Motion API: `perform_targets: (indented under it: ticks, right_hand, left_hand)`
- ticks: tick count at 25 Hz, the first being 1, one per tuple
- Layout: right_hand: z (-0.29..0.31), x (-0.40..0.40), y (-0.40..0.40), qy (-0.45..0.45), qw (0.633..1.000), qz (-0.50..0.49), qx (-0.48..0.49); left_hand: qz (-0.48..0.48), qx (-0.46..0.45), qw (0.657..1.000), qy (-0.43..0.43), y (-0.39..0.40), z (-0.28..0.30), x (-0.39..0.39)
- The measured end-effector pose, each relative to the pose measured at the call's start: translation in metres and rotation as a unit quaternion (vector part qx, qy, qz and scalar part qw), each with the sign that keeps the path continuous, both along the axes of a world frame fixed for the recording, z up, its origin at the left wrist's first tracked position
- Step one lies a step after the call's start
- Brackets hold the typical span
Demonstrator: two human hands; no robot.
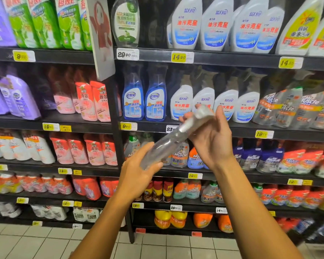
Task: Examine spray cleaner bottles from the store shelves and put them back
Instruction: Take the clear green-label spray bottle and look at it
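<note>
While both arms reach up from the near edge toward the shelving, a clear spray bottle (173, 136) hangs between the hands, well off the shelves, tilted steeply: base low and left, trigger head high and right. Blurred; label not readable.

Far left bays: purple pouches (19, 98), green refill packs (45, 21) above them, pink-red pouches (94, 101) further right. A white sign board (102, 34) juts out from the upright between bays.

Left hand (138, 169): fingers and thumb wrapped round the bottle's base, firm hold.

Right hand (211, 135): palm faces the camera, fingers curled round the bottle's neck and spray head.

Behind the hands, second shelf: two blue glass-cleaner bottles (144, 99), then a row of white trigger bottles (215, 103) with red lettering. Yellow price tag (179, 57) reading 14.90 on the shelf edge above. Far right: Mr Muscle packs (292, 107), blurred. Tiled floor (176, 247) near, below.
</note>
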State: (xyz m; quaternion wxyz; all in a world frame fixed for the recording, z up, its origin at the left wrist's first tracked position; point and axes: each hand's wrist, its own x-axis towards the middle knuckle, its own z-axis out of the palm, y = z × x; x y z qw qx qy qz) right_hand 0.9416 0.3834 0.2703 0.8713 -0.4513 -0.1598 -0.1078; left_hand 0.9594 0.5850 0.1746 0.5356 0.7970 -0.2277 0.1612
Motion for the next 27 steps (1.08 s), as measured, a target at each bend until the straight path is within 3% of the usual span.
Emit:
perform_targets:
  ticks: [2,4,8,15,23,27]
  right_hand:
    - [-0.01,0.006,0.004,0.012,0.993,-0.001,-0.117]
    - [-0.028,0.01,0.006,0.033,0.971,-0.017,-0.236]
    - [-0.06,0.002,-0.006,0.074,0.959,-0.063,-0.265]
    - [-0.127,-0.064,-0.084,0.216,0.909,-0.224,-0.277]
    - [-0.185,-0.204,-0.218,0.337,0.845,-0.36,-0.208]
    - [-0.208,-0.273,-0.286,0.378,0.817,-0.402,-0.169]
  left_hand:
    - [-0.117,-0.096,0.981,0.123,0.002,-0.003,0.0]
    - [-0.166,-0.165,0.955,0.18,0.0,-0.014,0.002]
    - [-0.237,-0.251,0.894,0.285,-0.02,-0.03,0.002]
    - [-0.3,-0.172,0.843,0.412,-0.112,-0.085,-0.012]
    - [-0.451,-0.027,0.719,0.528,-0.274,-0.137,-0.091]
    - [-0.448,0.04,0.693,0.564,-0.363,-0.162,-0.141]
